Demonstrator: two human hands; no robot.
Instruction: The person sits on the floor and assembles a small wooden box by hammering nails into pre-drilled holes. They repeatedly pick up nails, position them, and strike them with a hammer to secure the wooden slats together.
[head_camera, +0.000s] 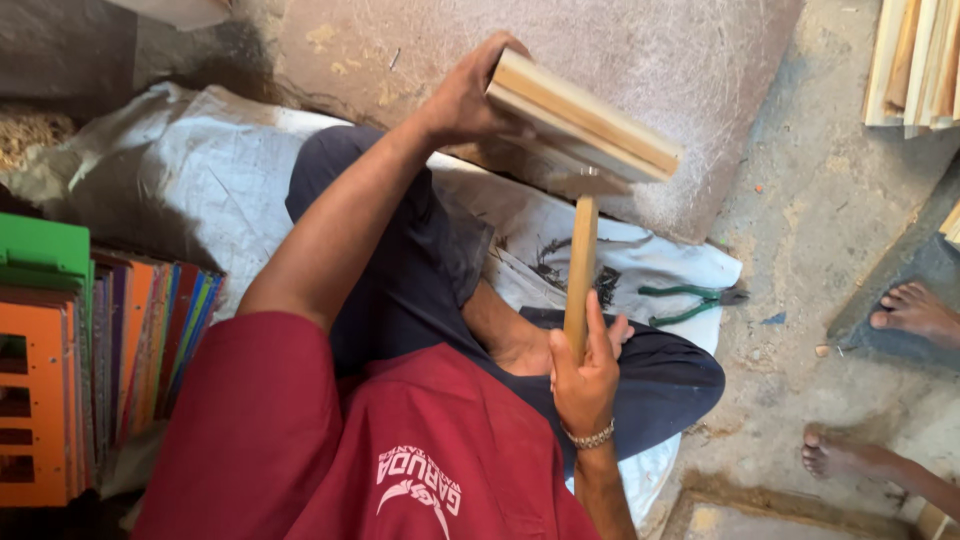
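Head view: left hand (468, 95) clamping wooden frame (585, 125), right hand (583, 375) gripping hammer (580, 270); risk of glancing blow onto fingers, frame unsupported.

Wooden frame piece (585, 125): pale flat slats stacked edge to edge, long narrow block, raised off the ground in the upper middle of the view, tilted so its right end drops lower. Its left end is gripped from behind by the left hand (465, 95).

Hammer (580, 275): plain light-wood handle, upright, nearly vertical, just below the frame piece; its metal head is blurred right at the frame's lower edge, contact unclear. The handle's near end sits in the right hand (585, 375), fingers wrapped round it.
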